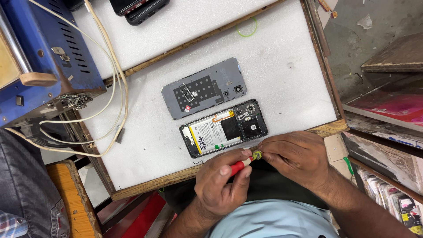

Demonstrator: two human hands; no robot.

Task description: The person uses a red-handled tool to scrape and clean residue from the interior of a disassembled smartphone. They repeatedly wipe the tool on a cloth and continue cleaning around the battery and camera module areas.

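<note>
An opened phone (224,128) lies on the white work board (282,75), its battery and circuit boards showing. Its grey back cover (203,88) lies inner side up just behind it. My left hand (222,183) grips a red-handled screwdriver (240,165) at the board's near edge. My right hand (293,156) pinches the green and yellow collar at the screwdriver's tip (257,154), right beside the phone's near edge.
A blue machine (39,57) with cream cables (115,79) stands at the left. Two dark phones (139,8) lie at the far edge. A green rubber band (246,27) rests on the board. Another person's denim sleeve (26,185) and shelves (387,105) flank the bench.
</note>
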